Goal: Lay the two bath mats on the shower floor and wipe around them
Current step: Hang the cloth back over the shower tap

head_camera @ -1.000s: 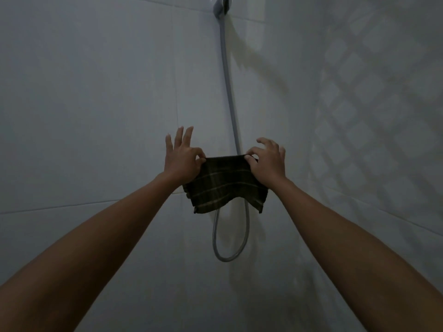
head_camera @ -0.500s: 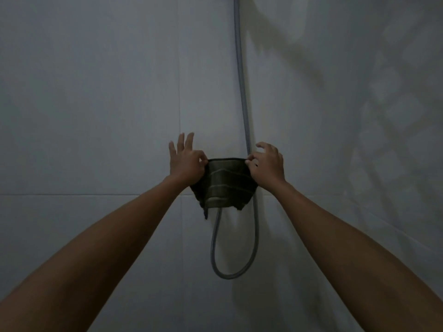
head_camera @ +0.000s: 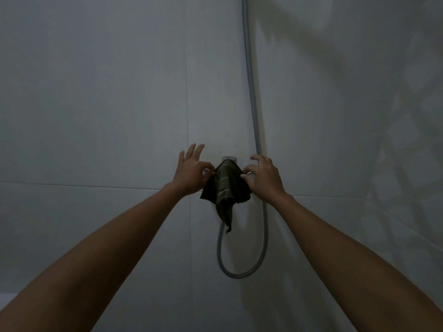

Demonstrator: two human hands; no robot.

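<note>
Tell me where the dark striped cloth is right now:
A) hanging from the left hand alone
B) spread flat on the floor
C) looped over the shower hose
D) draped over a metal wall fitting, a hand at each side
D: the dark striped cloth hangs over the metal wall fitting, with the left hand and right hand at its sides.

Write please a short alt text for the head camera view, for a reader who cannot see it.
Two bare hands, left hand and right hand, hold a dark striped cloth against a grey tiled shower wall, draped over a metal fitting. A grey shower hose hangs beside it and loops below.
</note>
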